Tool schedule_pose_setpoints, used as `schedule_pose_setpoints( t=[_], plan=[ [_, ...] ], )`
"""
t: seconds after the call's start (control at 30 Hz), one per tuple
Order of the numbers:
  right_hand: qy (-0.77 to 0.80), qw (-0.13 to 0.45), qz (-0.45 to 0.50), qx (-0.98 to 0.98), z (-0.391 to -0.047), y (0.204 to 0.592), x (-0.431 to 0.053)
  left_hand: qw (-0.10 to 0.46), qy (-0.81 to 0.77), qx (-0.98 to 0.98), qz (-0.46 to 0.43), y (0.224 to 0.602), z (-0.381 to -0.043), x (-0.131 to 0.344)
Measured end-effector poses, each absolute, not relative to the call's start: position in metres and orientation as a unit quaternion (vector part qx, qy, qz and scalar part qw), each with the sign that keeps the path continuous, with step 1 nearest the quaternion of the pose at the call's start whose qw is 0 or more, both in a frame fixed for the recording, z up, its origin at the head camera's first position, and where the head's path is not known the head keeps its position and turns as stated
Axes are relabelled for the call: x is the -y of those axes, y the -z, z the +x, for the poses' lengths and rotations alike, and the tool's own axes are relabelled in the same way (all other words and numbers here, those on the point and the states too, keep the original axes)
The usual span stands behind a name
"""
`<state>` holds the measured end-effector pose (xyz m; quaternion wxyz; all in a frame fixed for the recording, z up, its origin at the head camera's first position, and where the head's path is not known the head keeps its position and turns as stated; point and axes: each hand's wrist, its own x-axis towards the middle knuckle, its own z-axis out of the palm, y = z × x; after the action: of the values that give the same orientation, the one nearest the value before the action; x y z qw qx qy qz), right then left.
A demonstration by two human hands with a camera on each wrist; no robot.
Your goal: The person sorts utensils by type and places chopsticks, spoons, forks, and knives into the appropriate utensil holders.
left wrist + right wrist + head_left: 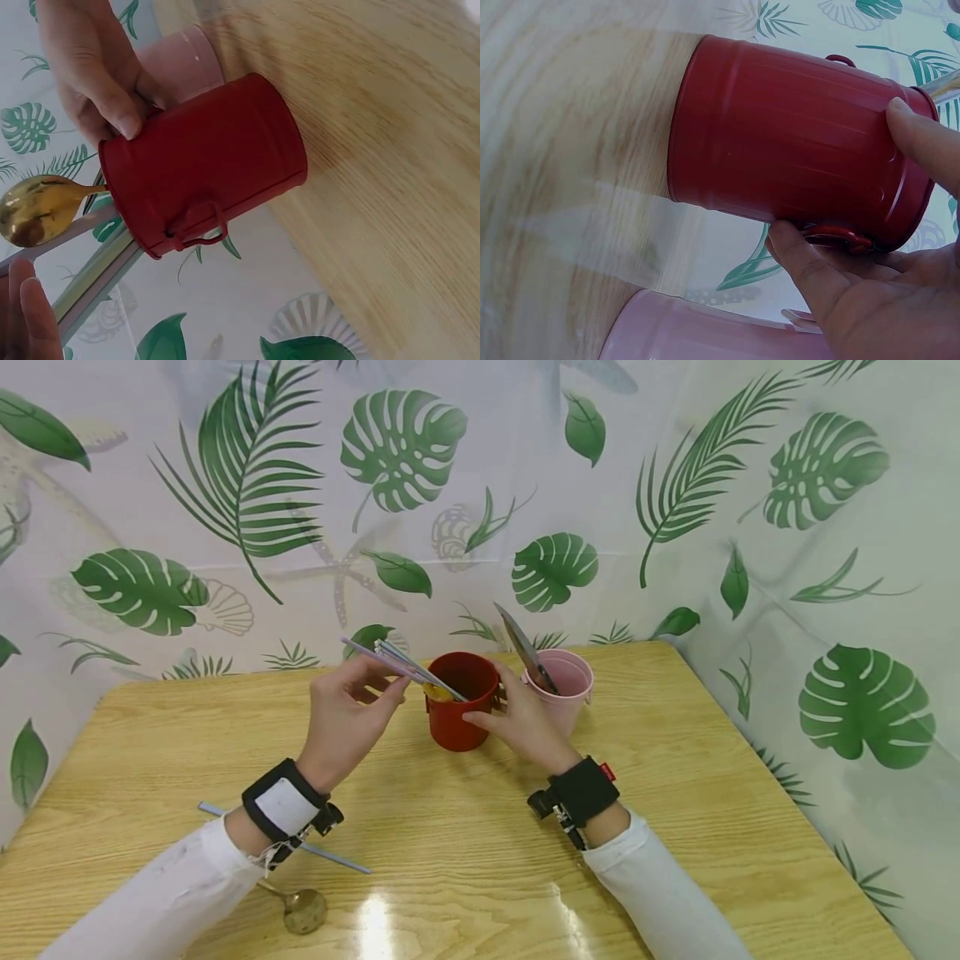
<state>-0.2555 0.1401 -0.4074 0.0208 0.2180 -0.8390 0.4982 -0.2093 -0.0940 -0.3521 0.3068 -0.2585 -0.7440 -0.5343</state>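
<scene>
A small red metal bucket (456,728) stands upright on the table. My right hand (536,727) grips its side near the rim, thumb (922,142) on the front and fingers by the side handle (840,236). From the bucket several pale straws (97,279) and a gold spoon (41,210) stick out, leaning toward the left. My left hand (341,722) pinches a lilac straw (367,652) between thumb and fingers, just left of the rim. The straws' lower ends are hidden inside the bucket.
Right behind my right hand stands a pink bucket (573,689), a knife (521,639) leaning in it blade up. A blue straw (333,858) and a metal spoon (303,912) lie on the wooden table (465,868) beside my left forearm. A leaf-print cloth (480,527) hangs behind.
</scene>
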Motion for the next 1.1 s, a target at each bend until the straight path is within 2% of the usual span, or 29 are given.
schedule_pose_setpoints(
  t=[0.23, 0.5, 0.73, 1.1],
  plan=[
    [-0.500, 0.022, 0.215, 0.839, -0.264, 0.420, -0.144, 0.299, 0.536, 0.747, -0.256, 0.344, -0.203, 0.091],
    [-0.506, 0.016, 0.218, 0.834, -0.242, 0.389, -0.137, 0.323, 0.518, 0.752, -0.251, 0.355, -0.213, 0.096],
    [-0.505, 0.018, 0.219, 0.834, -0.241, 0.388, -0.136, 0.324, 0.508, 0.758, -0.250, 0.365, -0.220, 0.103],
    [-0.509, 0.021, 0.224, 0.831, -0.241, 0.388, -0.136, 0.341, 0.451, 0.785, -0.252, 0.346, -0.210, 0.141]
  ],
)
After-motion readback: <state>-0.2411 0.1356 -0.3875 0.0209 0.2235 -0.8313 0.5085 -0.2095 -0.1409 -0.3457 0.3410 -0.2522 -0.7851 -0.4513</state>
